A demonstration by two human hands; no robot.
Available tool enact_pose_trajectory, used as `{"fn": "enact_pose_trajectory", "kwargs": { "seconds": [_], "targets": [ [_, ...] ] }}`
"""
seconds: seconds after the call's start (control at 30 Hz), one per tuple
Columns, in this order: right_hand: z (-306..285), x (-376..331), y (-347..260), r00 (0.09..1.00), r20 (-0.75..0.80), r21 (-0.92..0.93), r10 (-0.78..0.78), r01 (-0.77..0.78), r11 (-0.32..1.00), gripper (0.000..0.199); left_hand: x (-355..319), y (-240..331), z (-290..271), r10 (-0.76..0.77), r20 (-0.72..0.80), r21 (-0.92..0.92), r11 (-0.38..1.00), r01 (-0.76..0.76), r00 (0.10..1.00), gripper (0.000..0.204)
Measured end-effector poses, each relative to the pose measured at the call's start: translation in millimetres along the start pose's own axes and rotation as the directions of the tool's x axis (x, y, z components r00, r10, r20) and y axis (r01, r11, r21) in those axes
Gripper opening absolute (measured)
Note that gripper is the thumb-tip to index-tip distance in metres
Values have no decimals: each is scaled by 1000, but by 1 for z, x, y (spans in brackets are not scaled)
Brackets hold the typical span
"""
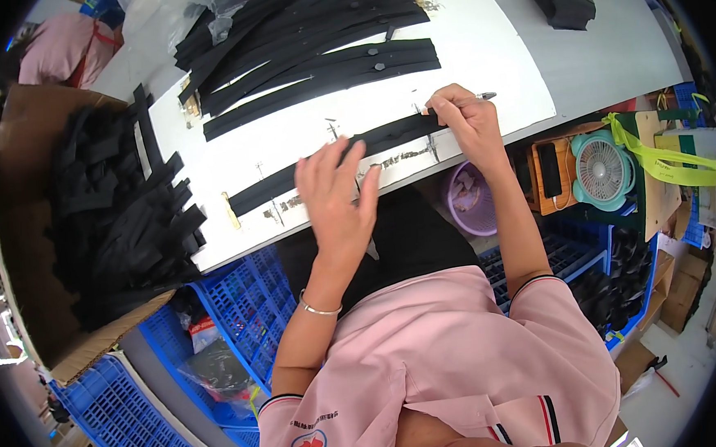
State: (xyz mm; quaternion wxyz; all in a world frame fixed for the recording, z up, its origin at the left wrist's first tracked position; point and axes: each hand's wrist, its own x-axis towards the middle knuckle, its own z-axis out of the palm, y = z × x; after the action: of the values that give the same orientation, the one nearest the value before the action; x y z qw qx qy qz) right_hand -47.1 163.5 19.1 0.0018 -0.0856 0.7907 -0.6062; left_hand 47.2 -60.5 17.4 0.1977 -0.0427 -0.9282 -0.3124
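A long black fabric strip (pixel 270 189) lies near the front edge of a white board (pixel 491 60) that has dark pen marks on it. My left hand (pixel 334 200) is over the middle of this strip, fingers spread apart, holding nothing; whether the fingertips press on the cloth I cannot tell. At the strip's right end, my right hand (pixel 468 126) is closed around a pen (pixel 488 95). One end of the pen sticks out to the right, and the other points down by the strip. Farther back, several black strips (pixel 324 76) lie in a loose stack.
To the left stands a cardboard box (pixel 30 153) heaped with black strips (pixel 111 214), some hanging over the board. Blue plastic crates (pixel 249 312) sit below the table. At right are a purple basket (pixel 471 221), a phone (pixel 549 169) and a teal fan (pixel 602 167). Another person (pixel 64 49) is at far left.
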Motion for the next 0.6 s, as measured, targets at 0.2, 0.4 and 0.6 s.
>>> {"fn": "enact_pose_trajectory", "kwargs": {
  "seconds": [0.2, 0.4, 0.6],
  "targets": [
    [3, 2, 8, 997, 1, 16, -80, 80, 997, 23, 35, 26, 46, 113, -31, -170, 978, -117, 993, 21],
    [3, 0, 7, 995, 42, -100, -88, 92, 991, 21, 37, 25, 59, 118, -42, -146, 982, -123, 992, 17],
    [6, 0, 5, 983, 2, -196, -183, 180, 964, 20, 38, 26, 58, 124, -40, -134, 983, -129, 991, 19]
  ]
}}
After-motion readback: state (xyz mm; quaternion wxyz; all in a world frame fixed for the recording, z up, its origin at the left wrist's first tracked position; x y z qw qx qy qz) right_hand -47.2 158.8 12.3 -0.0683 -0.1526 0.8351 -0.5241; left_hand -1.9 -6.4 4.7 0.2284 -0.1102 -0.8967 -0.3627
